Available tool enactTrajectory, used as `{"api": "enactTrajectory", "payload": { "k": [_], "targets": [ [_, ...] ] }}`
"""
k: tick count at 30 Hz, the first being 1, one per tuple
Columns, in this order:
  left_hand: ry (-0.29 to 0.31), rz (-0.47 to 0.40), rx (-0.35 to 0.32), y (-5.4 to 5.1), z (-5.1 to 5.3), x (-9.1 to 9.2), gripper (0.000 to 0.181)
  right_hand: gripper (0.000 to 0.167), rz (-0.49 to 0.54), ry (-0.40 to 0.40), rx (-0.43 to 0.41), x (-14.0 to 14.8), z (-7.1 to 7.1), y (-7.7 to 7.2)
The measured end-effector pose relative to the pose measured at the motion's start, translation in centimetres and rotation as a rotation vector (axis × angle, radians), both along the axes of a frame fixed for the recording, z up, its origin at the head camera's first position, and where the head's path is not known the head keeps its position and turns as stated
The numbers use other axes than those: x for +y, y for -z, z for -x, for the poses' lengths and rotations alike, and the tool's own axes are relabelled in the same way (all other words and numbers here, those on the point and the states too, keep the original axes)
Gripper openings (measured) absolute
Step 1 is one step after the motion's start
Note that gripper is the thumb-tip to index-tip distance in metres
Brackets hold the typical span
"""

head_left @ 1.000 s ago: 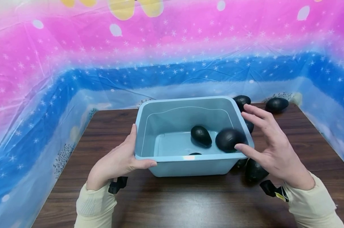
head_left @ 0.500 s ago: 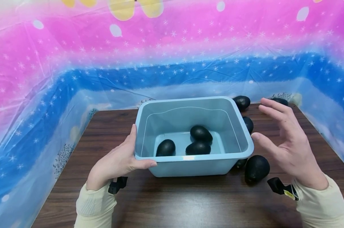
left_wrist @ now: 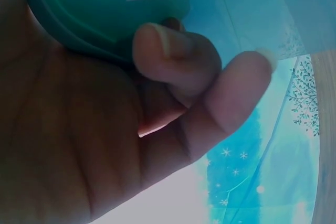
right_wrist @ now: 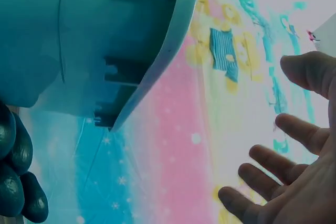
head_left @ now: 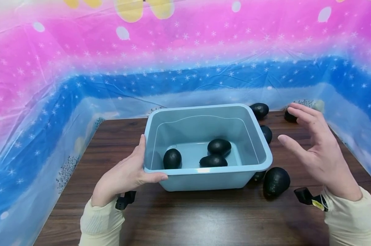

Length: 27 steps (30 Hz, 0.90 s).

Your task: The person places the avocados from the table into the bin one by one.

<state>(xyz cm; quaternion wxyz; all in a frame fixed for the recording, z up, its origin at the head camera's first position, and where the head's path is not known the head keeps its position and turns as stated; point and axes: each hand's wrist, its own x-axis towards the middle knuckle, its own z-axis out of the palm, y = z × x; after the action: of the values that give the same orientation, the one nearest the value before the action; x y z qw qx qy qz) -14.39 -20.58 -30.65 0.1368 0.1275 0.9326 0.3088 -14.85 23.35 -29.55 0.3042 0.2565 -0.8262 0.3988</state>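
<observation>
A light blue plastic bin (head_left: 204, 181) stands mid-table in the head view. My left hand (head_left: 122, 177) grips its left end, thumb over the front rim; the left wrist view shows curled fingers (left_wrist: 239, 93) against its outside. Three dark avocados lie inside: one avocado (head_left: 172, 159) at the left, another avocado (head_left: 219, 147) and a third avocado (head_left: 214, 160) touching towards the right. My right hand (head_left: 324, 153) hovers right of the bin, fingers spread and holding nothing. In the right wrist view, its fingers (right_wrist: 262, 182) are apart from the bin.
More avocados lie along the bin's right side: a near avocado (head_left: 276, 182), a partly hidden avocado (head_left: 266, 134) and a far avocado (head_left: 259, 110). Another avocado (head_left: 290, 116) is partly behind my right hand. A patterned cloth (head_left: 185, 78) surrounds the brown table (head_left: 185, 218).
My right hand has let go of an avocado over the bin and drawn back to the right. The avocados inside have rolled, one to the left end. My left hand keeps its hold.
</observation>
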Motion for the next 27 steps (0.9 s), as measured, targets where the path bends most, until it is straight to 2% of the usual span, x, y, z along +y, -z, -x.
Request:
{"api": "enactTrajectory", "payload": {
  "k": [4, 7, 10, 13, 17, 21, 27],
  "targets": [
    [-0.002, 0.000, 0.014, 0.0, -0.2, -0.1, 0.132, 0.070, -0.070, 0.058, -0.137, 1.0, 1.0, 0.8],
    [-0.002, -0.004, 0.023, 0.0, -0.2, -0.2, 0.132, 0.069, -0.142, 0.069, -0.322, 1.6, 1.6, 1.4],
    [0.000, 0.001, 0.023, 0.0, -0.2, -0.3, 0.131, 0.069, -0.258, 0.072, -0.513, 2.2, 2.4, 2.3],
    [-0.001, 0.004, 0.020, 0.0, -0.2, -0.4, 0.131, 0.073, -0.376, 0.064, -0.638, 2.6, 3.2, 3.3],
    [0.000, 0.016, 0.018, -0.1, -0.1, -0.3, 0.131, 0.075, -0.456, 0.031, -0.704, 3.0, 3.9, 4.5],
    [-0.002, 0.024, 0.006, -0.2, -0.1, -0.2, 0.131, 0.075, -0.471, 0.000, -0.727, 3.5, 4.3, 5.4],
    [0.012, -0.016, 0.004, 0.0, 0.3, -0.5, 0.130, 0.090, -0.507, 0.000, -0.778, 4.0, 4.1, 5.9]
  ]
}}
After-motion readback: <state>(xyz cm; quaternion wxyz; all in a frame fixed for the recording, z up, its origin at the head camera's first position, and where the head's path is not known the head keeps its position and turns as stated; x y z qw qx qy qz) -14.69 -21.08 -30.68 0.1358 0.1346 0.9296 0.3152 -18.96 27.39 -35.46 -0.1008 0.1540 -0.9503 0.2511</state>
